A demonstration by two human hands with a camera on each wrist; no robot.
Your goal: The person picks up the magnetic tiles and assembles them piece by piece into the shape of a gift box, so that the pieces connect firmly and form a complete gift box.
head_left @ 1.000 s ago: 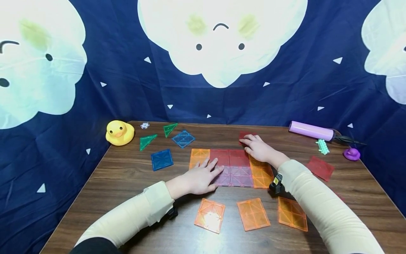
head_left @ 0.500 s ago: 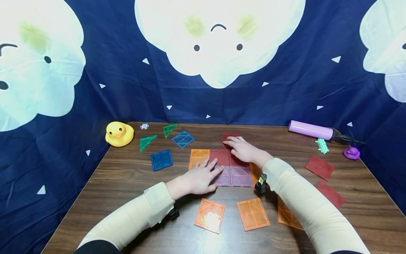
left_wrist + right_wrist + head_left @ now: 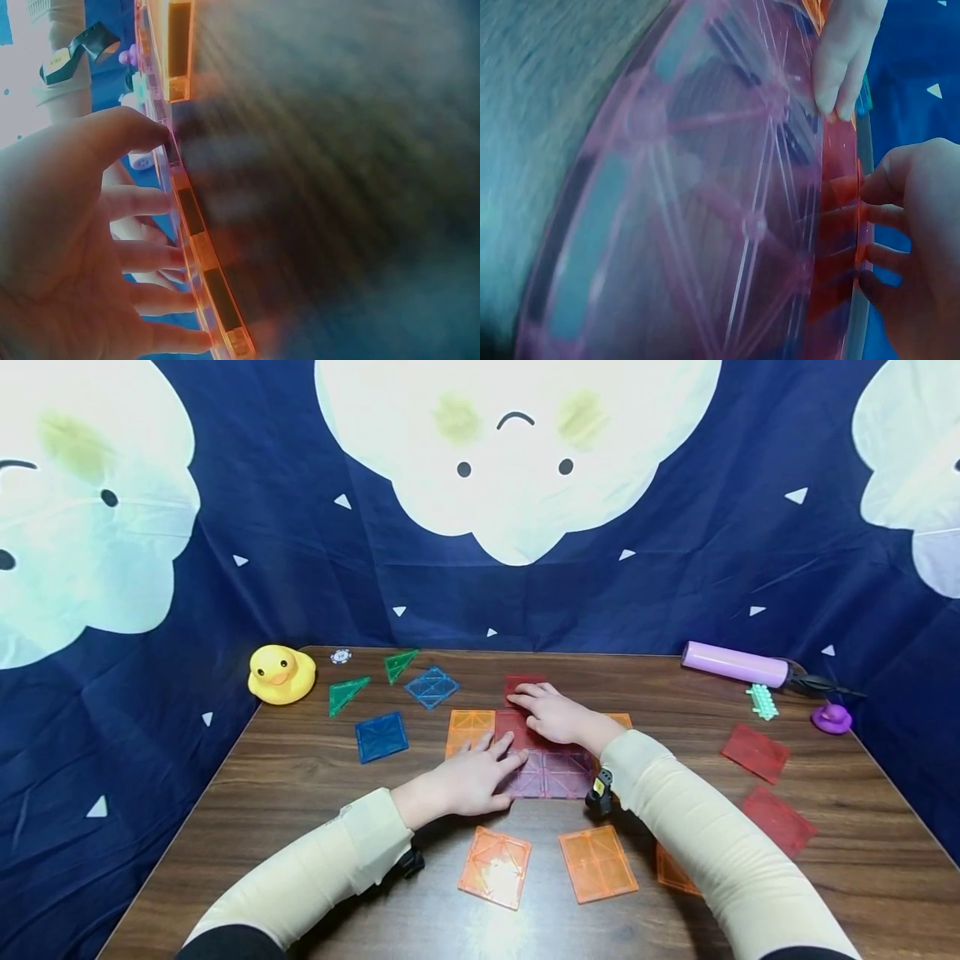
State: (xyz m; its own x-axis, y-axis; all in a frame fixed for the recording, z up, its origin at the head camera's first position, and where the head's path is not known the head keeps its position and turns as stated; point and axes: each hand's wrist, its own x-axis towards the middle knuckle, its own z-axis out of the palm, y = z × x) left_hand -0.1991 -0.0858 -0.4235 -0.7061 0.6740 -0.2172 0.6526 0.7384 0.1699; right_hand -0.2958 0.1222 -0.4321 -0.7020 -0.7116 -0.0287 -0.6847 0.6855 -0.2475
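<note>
Translucent magnetic tiles lie joined flat in a block mid-table. It has red tiles (image 3: 510, 724) behind, purple tiles (image 3: 567, 774) in front, and an orange tile (image 3: 471, 725) at its left end. My left hand (image 3: 474, 781) rests with spread fingers over the block's left part; in the left wrist view the fingertips press on the tiles' top faces. Just behind the block lies another red tile (image 3: 522, 681). The fingertips of my right hand (image 3: 558, 717) rest on that tile, while the palm and wrist cover the block's right part.
Two orange tiles (image 3: 495, 867) (image 3: 598, 864) lie in front; a third is partly under the right sleeve. Red tiles (image 3: 755, 753) lie right. Blue tiles (image 3: 382, 737), green triangles (image 3: 348, 695) and a yellow duck (image 3: 281, 675) stand left. A purple cylinder (image 3: 735, 664) is back right.
My right hand has slid to the left along the back of the block, and the loose red tile has moved left with it. My left hand has stayed in place.
</note>
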